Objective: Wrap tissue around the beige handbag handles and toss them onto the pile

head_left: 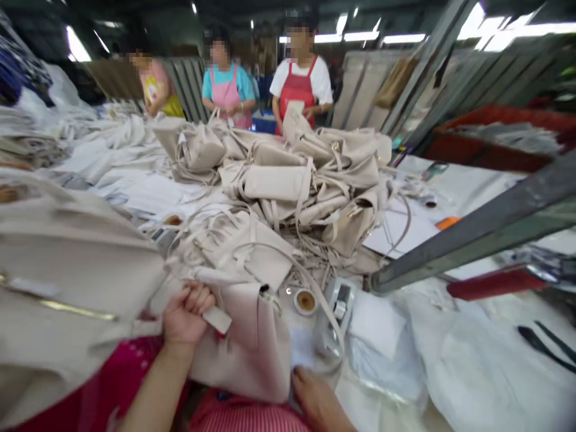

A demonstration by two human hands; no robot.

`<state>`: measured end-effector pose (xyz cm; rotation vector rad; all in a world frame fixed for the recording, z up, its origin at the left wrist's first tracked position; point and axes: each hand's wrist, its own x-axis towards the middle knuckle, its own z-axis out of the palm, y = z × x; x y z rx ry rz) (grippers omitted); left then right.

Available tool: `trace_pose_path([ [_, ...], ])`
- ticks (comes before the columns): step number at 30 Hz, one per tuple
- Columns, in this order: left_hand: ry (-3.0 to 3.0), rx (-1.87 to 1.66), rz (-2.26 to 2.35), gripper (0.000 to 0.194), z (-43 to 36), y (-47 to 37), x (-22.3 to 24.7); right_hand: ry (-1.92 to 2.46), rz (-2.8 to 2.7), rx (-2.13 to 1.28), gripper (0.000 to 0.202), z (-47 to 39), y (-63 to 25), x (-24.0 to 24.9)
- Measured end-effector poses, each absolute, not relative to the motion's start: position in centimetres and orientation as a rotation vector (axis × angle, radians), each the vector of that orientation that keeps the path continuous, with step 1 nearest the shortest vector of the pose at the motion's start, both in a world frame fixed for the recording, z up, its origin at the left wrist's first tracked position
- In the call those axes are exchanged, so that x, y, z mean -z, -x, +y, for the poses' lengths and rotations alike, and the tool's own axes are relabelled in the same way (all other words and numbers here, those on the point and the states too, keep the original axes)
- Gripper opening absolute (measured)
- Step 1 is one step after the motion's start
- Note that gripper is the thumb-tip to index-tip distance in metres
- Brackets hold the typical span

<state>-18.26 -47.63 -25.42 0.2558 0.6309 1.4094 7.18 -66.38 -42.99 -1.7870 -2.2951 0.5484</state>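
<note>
A light beige handbag (252,354) stands at the table edge close to my body, slightly tilted. My left hand (188,312) is closed at its upper left side, fingers curled around part of the bag near a small beige tag (218,320). Low on the bag's right side is my right hand (317,396), its fingertips by the lower corner; the thumb and the far fingers are partly hidden, and their grip is not clear. A long thin strap (321,294) curves from behind the bag down to the right.
Beige handbags (279,183) are heaped mid-table. Right of my bag are a tape dispenser (335,312), a small round dish (305,301) and plastic bags (387,366). A metal post (477,222) slants across the right. Large beige bags (67,258) crowd the left. Several people work behind the heap.
</note>
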Motion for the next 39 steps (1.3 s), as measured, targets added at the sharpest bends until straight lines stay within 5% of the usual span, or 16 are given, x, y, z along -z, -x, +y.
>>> trace_pose_path([
  [5, -0.353, -1.381, 0.597, 0.007, -47.2, 16.5, 25.9, 1.978, -2.287, -0.408, 0.053, -69.4, -7.5, 44.1],
  [9, -0.438, -1.224, 0.626, 0.005, -49.3, 14.6, 25.8, 1.915, -2.277, -0.245, 0.048, -69.7, -7.8, 45.0],
  [14, -0.446, -1.22, 0.636, 0.004, -50.8, 15.2, 25.1, 1.863, -2.063, -0.48, 0.027, -69.4, -8.3, 44.6],
  [26, -0.643, -1.131, 0.759, 0.015, -51.0, 14.6, 23.4, 1.864, -2.037, -0.547, 0.025, -67.8, -12.8, 38.4],
  [29, -0.595, -1.21, 0.718, 0.016, -50.2, 14.9, 23.1, 1.784, -2.417, -0.497, 0.049, -66.9, -11.1, 38.5],
  [34, -0.574, -1.261, 0.721, 0.014, -49.7, 14.7, 22.7, 1.77, -2.524, -0.505, 0.018, -66.3, -8.6, 39.6],
  [39, -0.694, -1.118, 0.811, 0.021, -51.1, 14.8, 22.5, 1.821, -2.454, -0.493, 0.021, -67.8, -10.2, 39.0],
])
